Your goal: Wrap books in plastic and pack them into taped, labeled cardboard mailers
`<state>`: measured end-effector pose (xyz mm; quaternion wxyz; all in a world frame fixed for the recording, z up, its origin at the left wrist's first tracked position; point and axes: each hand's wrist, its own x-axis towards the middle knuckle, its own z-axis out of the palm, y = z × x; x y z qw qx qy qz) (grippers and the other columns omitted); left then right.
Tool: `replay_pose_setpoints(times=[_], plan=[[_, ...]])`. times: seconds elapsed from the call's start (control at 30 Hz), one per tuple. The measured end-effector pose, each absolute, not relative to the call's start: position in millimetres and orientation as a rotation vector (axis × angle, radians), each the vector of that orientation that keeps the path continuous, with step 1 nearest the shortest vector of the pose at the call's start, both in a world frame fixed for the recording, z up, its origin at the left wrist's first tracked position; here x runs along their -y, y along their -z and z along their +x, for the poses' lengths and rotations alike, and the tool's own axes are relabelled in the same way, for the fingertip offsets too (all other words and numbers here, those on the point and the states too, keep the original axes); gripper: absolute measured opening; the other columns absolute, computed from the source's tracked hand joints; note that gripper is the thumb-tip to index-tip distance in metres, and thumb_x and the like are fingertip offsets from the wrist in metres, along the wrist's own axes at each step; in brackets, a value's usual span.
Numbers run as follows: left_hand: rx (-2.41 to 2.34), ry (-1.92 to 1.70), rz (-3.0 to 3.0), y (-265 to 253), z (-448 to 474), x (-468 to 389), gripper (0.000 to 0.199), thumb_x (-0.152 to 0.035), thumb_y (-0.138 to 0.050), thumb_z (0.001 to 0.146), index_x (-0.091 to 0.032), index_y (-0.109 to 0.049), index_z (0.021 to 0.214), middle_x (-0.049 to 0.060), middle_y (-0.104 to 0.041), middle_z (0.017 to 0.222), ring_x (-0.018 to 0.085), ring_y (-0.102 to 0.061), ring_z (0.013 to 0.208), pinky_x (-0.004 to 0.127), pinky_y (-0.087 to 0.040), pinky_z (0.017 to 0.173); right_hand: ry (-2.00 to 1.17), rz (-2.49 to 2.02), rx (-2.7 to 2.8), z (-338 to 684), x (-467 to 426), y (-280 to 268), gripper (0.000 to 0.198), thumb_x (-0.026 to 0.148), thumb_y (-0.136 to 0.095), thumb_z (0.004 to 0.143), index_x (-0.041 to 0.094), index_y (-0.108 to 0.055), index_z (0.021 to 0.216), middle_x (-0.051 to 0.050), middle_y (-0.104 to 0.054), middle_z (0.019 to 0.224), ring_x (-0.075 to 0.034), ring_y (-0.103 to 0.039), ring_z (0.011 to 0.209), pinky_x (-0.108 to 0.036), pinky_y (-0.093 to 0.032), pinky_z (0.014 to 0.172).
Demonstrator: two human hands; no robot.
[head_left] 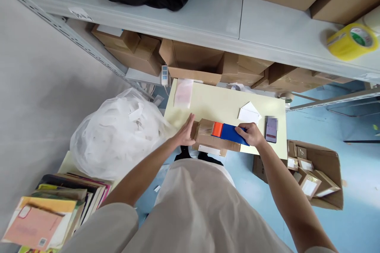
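Observation:
A small cardboard box [204,141] lies near the front edge of the cream table [213,102]. My left hand [186,132] presses flat against its left end, fingers straight and holding nothing. My right hand [252,133] is closed around the right end of a tape dispenser [234,133] with a blue body and an orange front part. The dispenser lies over the top of the box, its orange end near the middle. Clear tape shows on the box top, left of the orange part.
A phone [270,129] and white papers [248,113] lie on the table's right side. On the left stand a bag of white packing material [118,134] and stacked books [71,193]. A carton of small parcels [332,158] is at the right. Above runs a shelf [208,19] with yellow tape [341,43].

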<state>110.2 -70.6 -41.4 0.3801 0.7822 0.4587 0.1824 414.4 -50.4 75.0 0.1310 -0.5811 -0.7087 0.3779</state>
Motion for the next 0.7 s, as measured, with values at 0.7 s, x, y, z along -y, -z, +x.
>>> replay_pose_setpoints(times=[0.7], plan=[[-1.051,-0.090,2.430,-3.5,79.6,24.4,0.117,-0.045,-0.072,0.054,-0.005,-0.013,0.146,0.023,-0.036,0.136,0.038,-0.035,0.126,0.047,-0.028,0.108,-1.048,-1.896,2.289,495.2,31.0,-84.2,0.047,0.055,-0.044,0.082,0.018,-0.055,0.056,0.000,-0.051,0.049,-0.012,-0.043,0.047,-0.025,-0.032,0.050]])
